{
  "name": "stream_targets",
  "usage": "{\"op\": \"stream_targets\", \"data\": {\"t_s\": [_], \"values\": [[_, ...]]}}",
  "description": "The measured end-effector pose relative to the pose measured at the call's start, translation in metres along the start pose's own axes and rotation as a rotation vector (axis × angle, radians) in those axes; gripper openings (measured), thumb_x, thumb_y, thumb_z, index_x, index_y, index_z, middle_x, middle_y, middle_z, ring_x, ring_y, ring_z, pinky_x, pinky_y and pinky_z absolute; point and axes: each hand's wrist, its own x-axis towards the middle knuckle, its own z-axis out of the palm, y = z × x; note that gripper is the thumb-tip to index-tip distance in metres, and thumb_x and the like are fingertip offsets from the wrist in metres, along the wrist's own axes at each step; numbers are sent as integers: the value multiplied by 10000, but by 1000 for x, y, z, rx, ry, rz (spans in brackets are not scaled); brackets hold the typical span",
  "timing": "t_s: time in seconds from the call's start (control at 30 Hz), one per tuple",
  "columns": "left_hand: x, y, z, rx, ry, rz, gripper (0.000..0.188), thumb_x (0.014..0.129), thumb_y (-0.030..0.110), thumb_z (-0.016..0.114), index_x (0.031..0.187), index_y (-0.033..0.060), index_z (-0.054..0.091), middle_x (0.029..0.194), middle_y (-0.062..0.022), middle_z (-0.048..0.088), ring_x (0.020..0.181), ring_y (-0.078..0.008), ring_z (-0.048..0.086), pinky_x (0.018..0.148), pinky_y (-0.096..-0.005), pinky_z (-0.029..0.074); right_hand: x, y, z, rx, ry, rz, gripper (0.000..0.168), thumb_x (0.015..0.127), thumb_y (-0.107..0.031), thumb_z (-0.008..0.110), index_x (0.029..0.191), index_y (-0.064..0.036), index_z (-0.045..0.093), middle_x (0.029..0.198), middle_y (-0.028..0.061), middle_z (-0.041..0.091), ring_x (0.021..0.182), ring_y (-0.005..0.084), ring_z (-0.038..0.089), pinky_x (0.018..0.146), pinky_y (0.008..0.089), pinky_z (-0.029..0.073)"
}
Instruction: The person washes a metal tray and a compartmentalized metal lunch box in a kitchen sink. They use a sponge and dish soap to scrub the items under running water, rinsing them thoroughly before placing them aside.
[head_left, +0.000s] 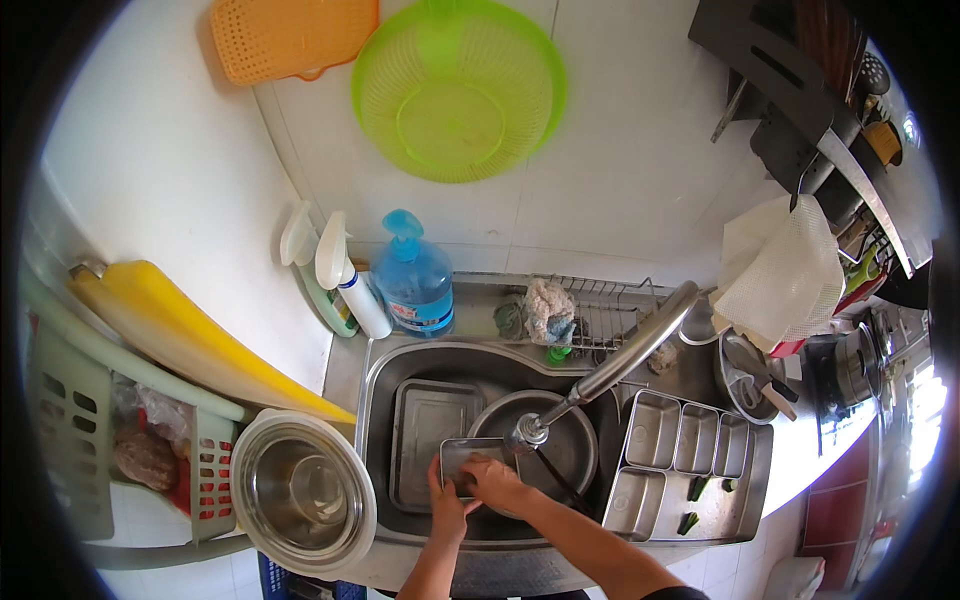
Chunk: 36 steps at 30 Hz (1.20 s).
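Note:
My left hand grips a small rectangular stainless steel container by its left side, above the sink. Over the container's near part, my right hand has its fingers bent down inside; whether they hold anything is hidden. Beneath, a rectangular metal tray lies on the left of the basin. A round metal bowl sits to its right under the faucet, partly covered by the container and my right hand. A dark thin stick-like thing crosses the bowl.
Right of the sink, a metal tray holds several small steel containers and green vegetable pieces. Nested bowls stand left. Behind are a blue pump bottle, spray bottles and a wire rack with a rag.

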Motion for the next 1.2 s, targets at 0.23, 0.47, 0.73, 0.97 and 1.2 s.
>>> {"op": "stream_targets", "data": {"t_s": [0.23,0.47,0.73,0.97,1.2], "values": [[-5,0,4,191,28,-6,480,855,59,240,1297,242,209,1265,-140,325,1059,-333,456,714,-490,510,15,16,24,217,420,89,293,649,-45,608,926,-38,512,1023,159,495,819,309,561,691,372,471],[-1,21,-4,307,-97,-189,694,714,-75,231,1327,247,173,1309,-140,267,1065,-374,446,692,-492,528,13,-12,-3,-345,305,-389,281,661,-45,559,936,-73,517,992,101,486,994,292,463,777,387,427],[0,39,7,293,88,-46,624,780,-60,235,1332,229,198,1311,-81,293,1081,-342,433,656,-480,538,27,26,16,-223,636,161,304,618,-178,629,860,-60,486,887,126,500,881,319,486,709,425,415],[2,15,7,802,68,484,694,640,-112,361,1306,70,298,1148,-209,355,997,-319,438,712,-375,429,30,46,17,402,406,685,517,680,-279,650,1097,-24,481,1000,163,569,950,304,540,815,367,424],[-11,20,18,874,140,844,700,620,-95,366,1306,11,270,1047,-219,353,990,-344,355,902,-378,258,30,38,36,1355,216,854,522,659,-183,692,1112,-34,480,1041,128,554,941,273,556,703,365,480]]}}
